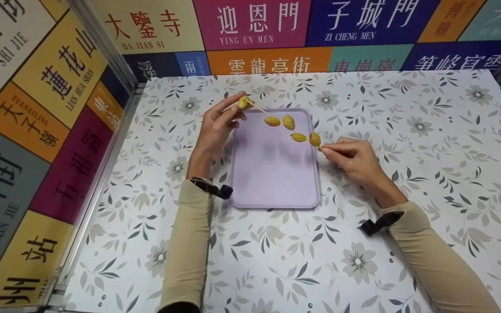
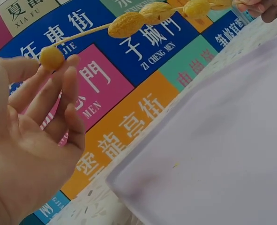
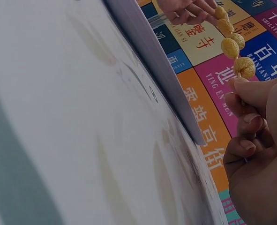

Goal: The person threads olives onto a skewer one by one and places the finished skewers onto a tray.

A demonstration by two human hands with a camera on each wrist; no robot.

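Observation:
A thin skewer (image 2: pixel 84 34) carries several small yellow oval fruits (image 1: pixel 288 122) with wrinkled skins, and it is held up above the lilac tray (image 1: pixel 275 182). Between thumb and fingertips my left hand (image 1: pixel 219 124) pinches the end fruit (image 2: pixel 51 58), which sits on the skewer's far tip. A bare length of stick parts that fruit from the others. At the opposite end, my right hand (image 1: pixel 355 161) grips the skewer just below the nearest fruit (image 3: pixel 244 68), thumb against the forefinger. Part of the stick is hidden inside the right hand.
The tray lies on a table (image 1: pixel 276 252) covered with a floral print. Boards with coloured sign panels (image 1: pixel 259 21) stand along the back and left edges. Each wrist wears a black camera band (image 1: pixel 209 188).

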